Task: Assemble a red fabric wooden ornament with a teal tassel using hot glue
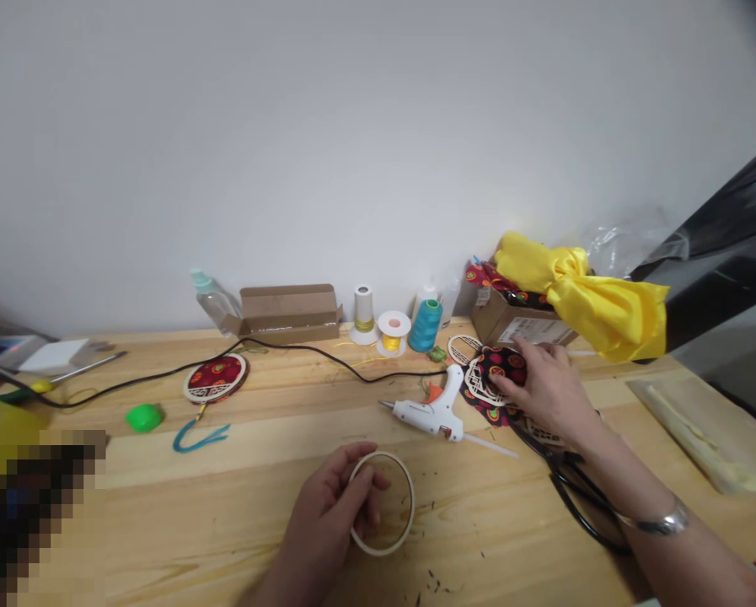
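Note:
My left hand (343, 502) grips a thin, pale round hoop (411, 506) between thumb and fingers, above the wooden table. At the right, my right hand (551, 384) reaches over a pile of dark red patterned fabric (509, 364) and pale openwork cutouts (479, 384). Its thumb and index finger are apart, with fabric showing between them. Whether the fingertips touch the pile is hard to tell. Black-handled scissors (583, 497) lie under my right forearm, partly hidden. A white glue gun (431, 413) lies on its side between my hands, a glue stick protruding from its back.
A fabric-covered round ornament (217, 378) with a blue cord lies left, near a green object (144, 417). Thread spools (393, 333), a teal thread cone (426, 324) and an open cardboard box (292, 314) line the wall. Yellow cloth (611, 308) drapes over another box. A black cable (302, 346) crosses the table.

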The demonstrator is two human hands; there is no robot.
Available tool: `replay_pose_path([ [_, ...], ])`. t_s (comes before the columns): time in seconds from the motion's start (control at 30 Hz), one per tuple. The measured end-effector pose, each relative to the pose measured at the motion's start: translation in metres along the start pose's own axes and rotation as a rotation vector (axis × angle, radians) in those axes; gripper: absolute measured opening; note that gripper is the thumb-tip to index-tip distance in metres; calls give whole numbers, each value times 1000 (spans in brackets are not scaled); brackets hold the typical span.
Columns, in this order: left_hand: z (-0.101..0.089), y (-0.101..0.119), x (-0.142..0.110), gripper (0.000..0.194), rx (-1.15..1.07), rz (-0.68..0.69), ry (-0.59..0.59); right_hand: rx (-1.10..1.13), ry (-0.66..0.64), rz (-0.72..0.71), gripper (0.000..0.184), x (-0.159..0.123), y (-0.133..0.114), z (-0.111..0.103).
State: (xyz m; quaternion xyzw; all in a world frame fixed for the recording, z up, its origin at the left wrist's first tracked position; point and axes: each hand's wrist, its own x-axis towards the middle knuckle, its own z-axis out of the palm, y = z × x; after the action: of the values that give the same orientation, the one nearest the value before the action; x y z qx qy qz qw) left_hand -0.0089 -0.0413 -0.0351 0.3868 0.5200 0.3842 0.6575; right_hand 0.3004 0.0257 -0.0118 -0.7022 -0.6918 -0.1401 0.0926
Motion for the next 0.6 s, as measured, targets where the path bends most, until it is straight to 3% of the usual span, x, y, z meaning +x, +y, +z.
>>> replay_pose_path([
  [0.1,1,1,0,48,-4,11,11,-1,43,4,62,1,5,-2],
  [0.3,-1,0,0,48,-2,8,16,-13,-51,-11,75,-2,0,1],
  [0.6,-2,2,0,45,21,66,83,-52,-88,-57,70,-4,-13,3],
])
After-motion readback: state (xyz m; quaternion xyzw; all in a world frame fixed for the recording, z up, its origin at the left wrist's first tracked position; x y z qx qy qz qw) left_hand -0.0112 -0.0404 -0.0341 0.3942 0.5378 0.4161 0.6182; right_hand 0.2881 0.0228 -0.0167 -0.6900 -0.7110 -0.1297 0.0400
